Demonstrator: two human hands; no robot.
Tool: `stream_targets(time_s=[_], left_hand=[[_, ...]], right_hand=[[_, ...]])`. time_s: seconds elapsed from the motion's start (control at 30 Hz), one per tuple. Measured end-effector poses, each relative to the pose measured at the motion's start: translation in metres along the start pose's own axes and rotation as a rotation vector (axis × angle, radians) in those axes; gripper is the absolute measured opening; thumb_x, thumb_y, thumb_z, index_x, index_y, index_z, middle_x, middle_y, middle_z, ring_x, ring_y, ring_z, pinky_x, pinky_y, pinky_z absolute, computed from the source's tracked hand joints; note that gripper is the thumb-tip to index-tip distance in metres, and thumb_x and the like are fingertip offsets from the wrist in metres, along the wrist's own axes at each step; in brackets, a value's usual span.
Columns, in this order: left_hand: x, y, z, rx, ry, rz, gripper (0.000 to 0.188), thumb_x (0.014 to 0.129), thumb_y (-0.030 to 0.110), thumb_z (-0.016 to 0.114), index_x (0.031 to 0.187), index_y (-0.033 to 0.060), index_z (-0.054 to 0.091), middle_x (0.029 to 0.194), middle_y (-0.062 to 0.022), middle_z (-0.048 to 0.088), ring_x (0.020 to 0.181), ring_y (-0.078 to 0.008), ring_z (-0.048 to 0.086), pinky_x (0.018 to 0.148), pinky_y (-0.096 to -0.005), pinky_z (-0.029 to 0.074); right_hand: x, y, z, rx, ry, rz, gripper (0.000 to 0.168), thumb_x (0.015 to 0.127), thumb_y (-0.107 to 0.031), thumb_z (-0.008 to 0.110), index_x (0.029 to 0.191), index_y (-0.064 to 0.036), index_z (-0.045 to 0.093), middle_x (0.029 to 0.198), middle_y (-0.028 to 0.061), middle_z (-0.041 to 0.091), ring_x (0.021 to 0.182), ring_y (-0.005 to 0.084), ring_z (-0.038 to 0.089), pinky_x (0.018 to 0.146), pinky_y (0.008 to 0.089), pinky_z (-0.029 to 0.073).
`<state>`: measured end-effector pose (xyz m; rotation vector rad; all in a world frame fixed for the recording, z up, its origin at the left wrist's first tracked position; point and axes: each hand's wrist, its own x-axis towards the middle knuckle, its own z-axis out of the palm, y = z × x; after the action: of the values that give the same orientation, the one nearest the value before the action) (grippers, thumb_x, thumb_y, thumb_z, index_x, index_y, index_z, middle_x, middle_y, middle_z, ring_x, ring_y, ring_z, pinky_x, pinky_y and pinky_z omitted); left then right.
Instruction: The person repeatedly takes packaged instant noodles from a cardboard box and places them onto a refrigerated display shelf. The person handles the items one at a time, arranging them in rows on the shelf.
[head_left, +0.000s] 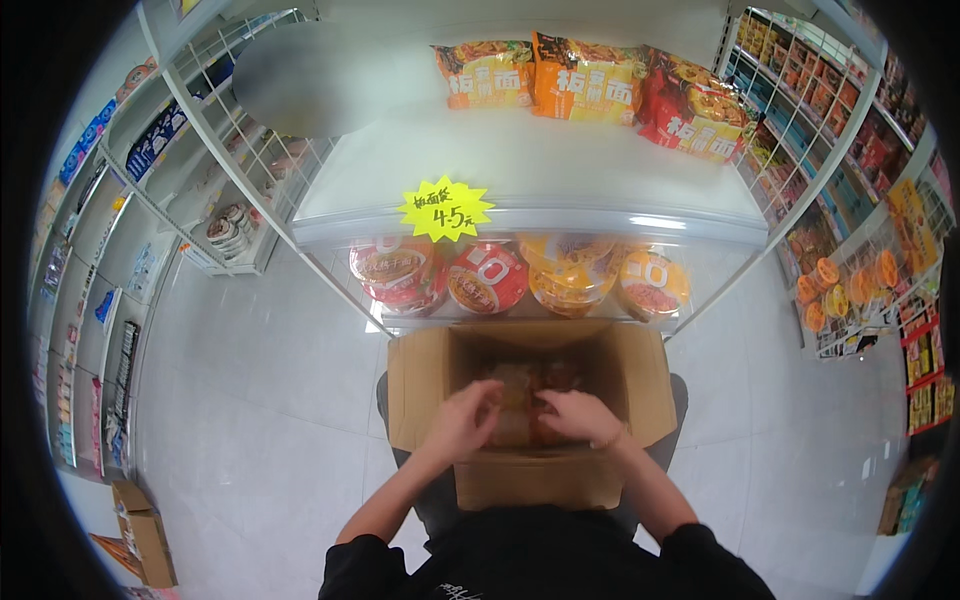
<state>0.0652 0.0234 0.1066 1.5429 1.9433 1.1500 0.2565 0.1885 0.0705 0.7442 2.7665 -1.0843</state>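
An upright cardboard box (420, 405) stands before me between my legs, its flaps folded outward. Blurred packets (516, 420) lie in its shadowy inside. At the left of the box's mouth is my left hand (466, 420), its thumb and fingers curved and apart. My right hand (581, 416) reaches in from the other side, fingers bent towards the reddish packets. I see nothing plainly held by either hand; whether the fingertips touch the packets is unclear.
Beyond the box, a white shelf (525, 161) bears orange noodle packets (590, 81) and a red one (697, 109). A yellow starburst tag (446, 208) with handwriting hangs at its edge. Below stand red noodle bowls (487, 279) and yellow ones (574, 277). Stocked racks flank both sides.
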Motion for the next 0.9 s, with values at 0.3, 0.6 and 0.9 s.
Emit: stream_targets(time_s=[0.3, 0.6, 0.9], left_hand=[[0.193, 0.108, -0.118, 0.012, 0.557, 0.427, 0.031, 0.092, -0.002, 0.062, 0.122, 0.0030, 0.059, 0.120, -0.0091, 0.065, 0.114, -0.0190, 0.061, 0.092, -0.0354, 0.052], [0.410, 0.084, -0.158, 0.914, 0.370, 0.330, 0.064, 0.083, 0.015, 0.073, 0.141, 0.0049, 0.047, 0.150, -0.0149, 0.047, 0.134, -0.0342, 0.050, 0.104, -0.0449, 0.051], [0.451, 0.067, -0.144, 0.993, 0.414, 0.303, 0.087, 0.079, 0.025, 0.080, 0.152, 0.0096, 0.035, 0.143, -0.0118, 0.048, 0.135, -0.0321, 0.047, 0.110, -0.0491, 0.043]], right_hand=[[-0.045, -0.004, 0.048, 0.040, 0.399, 0.106, 0.023, 0.094, -0.031, 0.065, 0.099, -0.009, 0.067, 0.081, 0.0144, 0.072, 0.077, 0.0357, 0.069, 0.074, 0.0467, 0.054], [-0.046, -0.012, 0.038, 0.106, 0.449, 0.100, 0.017, 0.093, -0.025, 0.063, 0.095, -0.008, 0.067, 0.080, 0.0150, 0.071, 0.077, 0.0362, 0.069, 0.073, 0.0489, 0.055], [-0.048, -0.012, 0.038, 0.160, 0.447, 0.053, 0.013, 0.091, -0.020, 0.063, 0.096, -0.009, 0.066, 0.082, 0.0160, 0.071, 0.077, 0.0363, 0.070, 0.070, 0.0488, 0.056]])
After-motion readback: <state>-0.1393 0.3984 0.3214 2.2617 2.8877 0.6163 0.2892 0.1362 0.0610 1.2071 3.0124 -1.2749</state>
